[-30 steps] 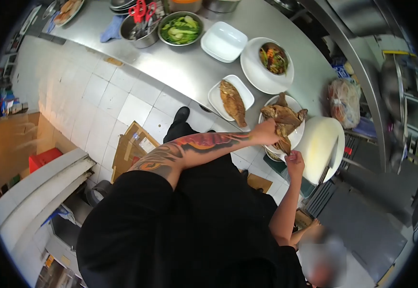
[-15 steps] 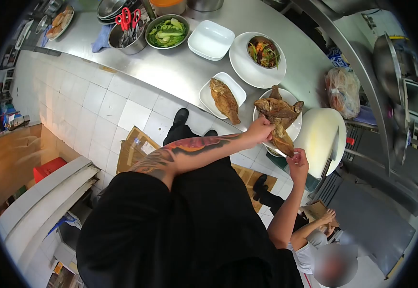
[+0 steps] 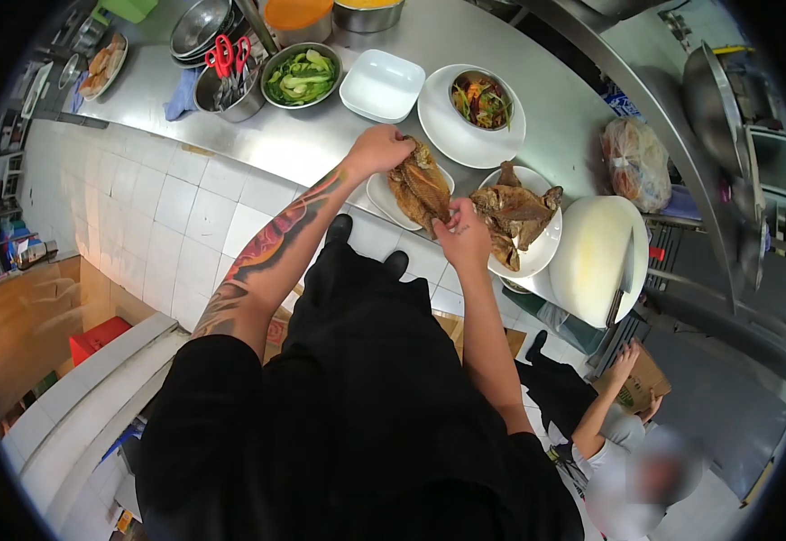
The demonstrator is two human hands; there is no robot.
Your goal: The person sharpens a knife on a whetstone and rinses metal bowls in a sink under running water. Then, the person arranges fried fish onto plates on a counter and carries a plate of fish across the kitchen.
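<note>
A brown fried fish (image 3: 420,185) is over the small white square dish (image 3: 382,200) near the counter's front edge. My left hand (image 3: 382,150) pinches its upper end, and my right hand (image 3: 465,233) pinches its lower end. Just right of my right hand, more fried fish (image 3: 524,215) lie on a round white plate (image 3: 540,261). Whether the held fish rests on the dish or on another fish is hidden.
Behind are a large white plate (image 3: 474,155) with a bowl of food, an empty white dish (image 3: 382,86), a bowl of greens (image 3: 301,77) and a pot with red scissors (image 3: 230,97). A round cutting board (image 3: 591,252) holds a cleaver. A person holds a cardboard box (image 3: 647,379).
Both hands have moved left from the round plate to the square dish, with a fish between them. At lower right, the other person and the box have shifted.
</note>
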